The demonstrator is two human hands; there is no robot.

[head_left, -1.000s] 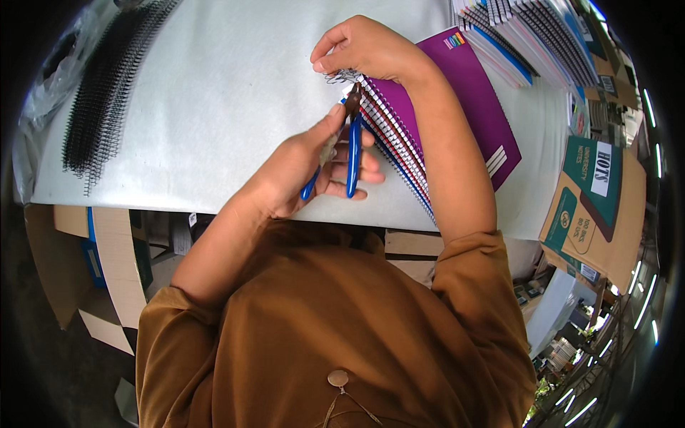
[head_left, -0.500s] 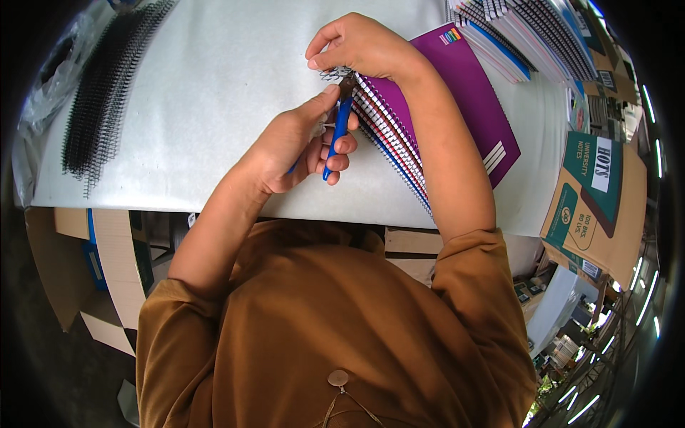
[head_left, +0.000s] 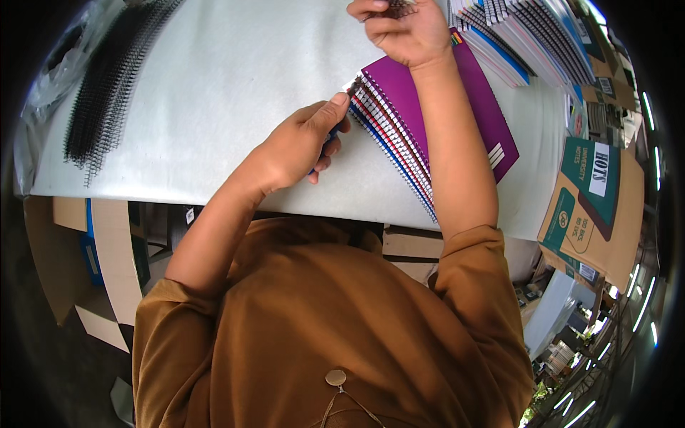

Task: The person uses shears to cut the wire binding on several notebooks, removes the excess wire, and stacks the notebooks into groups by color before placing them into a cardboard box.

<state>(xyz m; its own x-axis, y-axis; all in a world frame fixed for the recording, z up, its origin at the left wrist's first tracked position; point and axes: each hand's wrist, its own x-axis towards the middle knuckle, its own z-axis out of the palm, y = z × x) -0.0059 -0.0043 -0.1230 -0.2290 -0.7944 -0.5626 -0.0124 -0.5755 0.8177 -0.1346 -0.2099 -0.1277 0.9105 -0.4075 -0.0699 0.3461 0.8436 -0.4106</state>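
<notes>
My left hand (head_left: 300, 143) grips blue-handled pliers (head_left: 334, 133), mostly hidden by the fingers, with their tip at the end of the wire spiral of a stack of purple-covered notebooks (head_left: 457, 107) on the white table (head_left: 214, 93). My right hand (head_left: 403, 28) is raised beyond the stack's far corner, near the top edge of the view, and pinches a small dark piece of wire coil (head_left: 399, 8). My right forearm lies across the purple cover.
A pile of loose black wire spirals (head_left: 107, 85) lies at the table's far left. More spiral notebooks (head_left: 528, 36) are stacked at the far right. Cardboard boxes (head_left: 592, 207) stand to the right of the table, and flat cardboard (head_left: 107, 250) below its left edge.
My right hand has lifted off the spiral's end and moved away toward the far edge with a bit of coil. My left hand slid the pliers up to the spiral's end.
</notes>
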